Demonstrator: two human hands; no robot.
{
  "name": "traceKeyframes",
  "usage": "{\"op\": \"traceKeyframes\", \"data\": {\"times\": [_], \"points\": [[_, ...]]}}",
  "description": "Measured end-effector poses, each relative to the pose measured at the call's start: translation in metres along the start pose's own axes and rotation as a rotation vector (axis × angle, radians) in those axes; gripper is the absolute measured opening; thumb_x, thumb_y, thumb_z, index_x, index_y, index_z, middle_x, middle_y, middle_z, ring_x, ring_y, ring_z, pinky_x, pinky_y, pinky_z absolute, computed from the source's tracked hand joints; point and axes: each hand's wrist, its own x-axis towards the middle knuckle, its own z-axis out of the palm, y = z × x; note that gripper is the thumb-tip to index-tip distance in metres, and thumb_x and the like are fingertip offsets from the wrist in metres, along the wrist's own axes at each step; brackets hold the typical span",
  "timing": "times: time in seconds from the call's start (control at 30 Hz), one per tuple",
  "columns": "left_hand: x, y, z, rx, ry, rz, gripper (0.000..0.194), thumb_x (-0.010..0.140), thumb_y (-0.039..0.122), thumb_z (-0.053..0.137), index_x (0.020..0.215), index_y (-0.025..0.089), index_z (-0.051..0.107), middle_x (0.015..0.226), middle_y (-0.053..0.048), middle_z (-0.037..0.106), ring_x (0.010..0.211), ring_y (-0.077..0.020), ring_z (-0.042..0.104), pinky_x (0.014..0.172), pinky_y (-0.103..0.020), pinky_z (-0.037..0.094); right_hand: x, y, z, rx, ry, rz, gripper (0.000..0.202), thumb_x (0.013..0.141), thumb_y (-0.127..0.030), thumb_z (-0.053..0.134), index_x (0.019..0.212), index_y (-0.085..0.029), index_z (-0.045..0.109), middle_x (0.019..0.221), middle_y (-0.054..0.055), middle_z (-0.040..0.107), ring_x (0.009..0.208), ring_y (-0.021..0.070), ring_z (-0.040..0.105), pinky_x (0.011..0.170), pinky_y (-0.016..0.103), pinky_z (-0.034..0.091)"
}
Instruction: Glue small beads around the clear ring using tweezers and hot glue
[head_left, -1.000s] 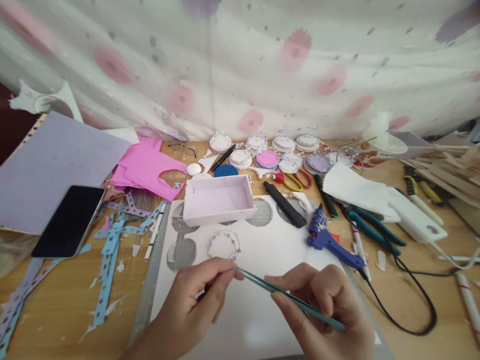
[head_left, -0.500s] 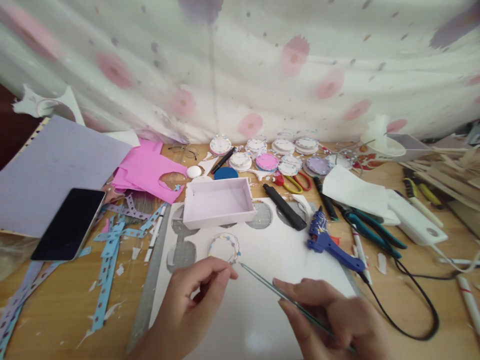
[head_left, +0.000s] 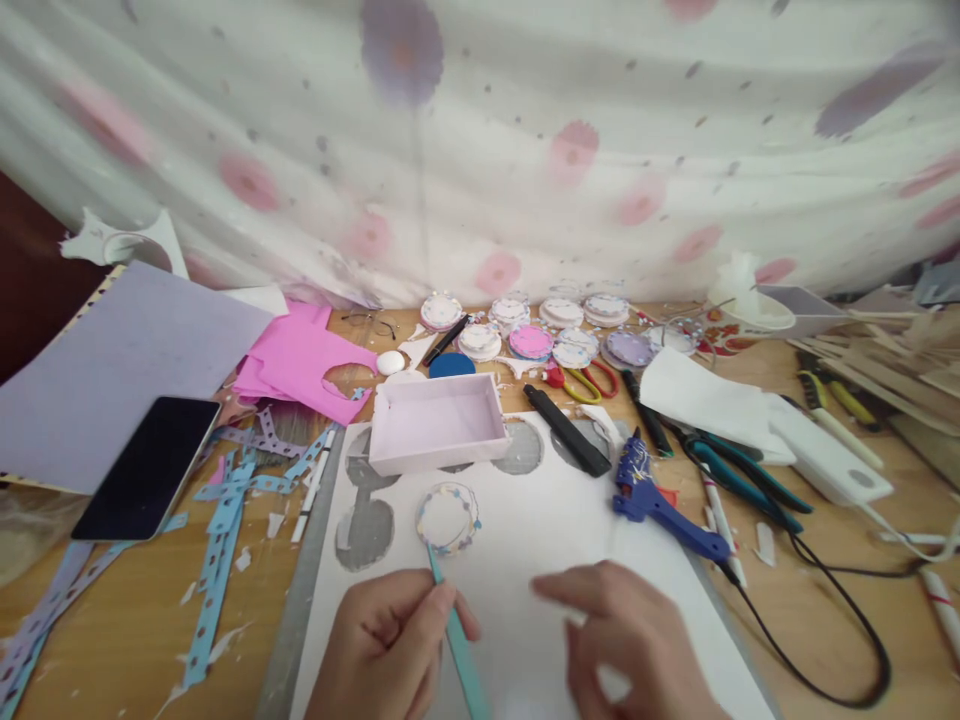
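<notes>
Left hand [head_left: 390,640] pinches teal tweezers [head_left: 466,668], long axis running away and slightly left. Tip is at near edge of beaded ring [head_left: 457,548], contact unclear; ring lies on white sheet [head_left: 525,560], just beyond left hand. Right hand [head_left: 634,630] farther right, fingers loosely parted, nothing visible held.

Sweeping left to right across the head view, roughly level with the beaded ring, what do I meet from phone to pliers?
Phone, light-blue strips, slim white stick, round cutout, beaded ring, blue glue gun, teal-handled pliers.
</notes>
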Motion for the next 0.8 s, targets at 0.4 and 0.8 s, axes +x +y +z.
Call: {"op": "traceKeyframes", "data": {"times": [0.4, 0.8], "points": [[0.014, -0.002, -0.017, 0.003, -0.018, 0.119, 0.041, 0.083, 0.048, 0.058, 0.059, 0.016, 0.06, 0.029, 0.009, 0.03, 0.028, -0.0034, 0.019, 0.036, -0.018, 0.013, -0.075, 0.11, -0.021, -0.884, -0.187, 0.601, 0.027, 0.085, -0.026, 0.044, 0.107, -0.014, 0.053, 0.097, 0.018, 0.063, 0.086, 0.0367, 0.062, 0.068, 0.046, 0.047], [0.057, -0.01, -0.026, 0.0, -0.219, 0.366, 0.048, 0.086, 0.054, 0.053, 0.059, 0.015, 0.058, 0.03, 0.009, 0.027, 0.024, -0.004, 0.024, 0.031, -0.017, 0.014, -0.039, 0.097, -0.038, -0.49, 0.098, 0.925, 0.033, 0.074, -0.045, 0.062, 0.097, -0.023, 0.053, 0.079, 0.005, 0.065, 0.066, 0.0265, 0.062, 0.057, 0.036, 0.046]]}}
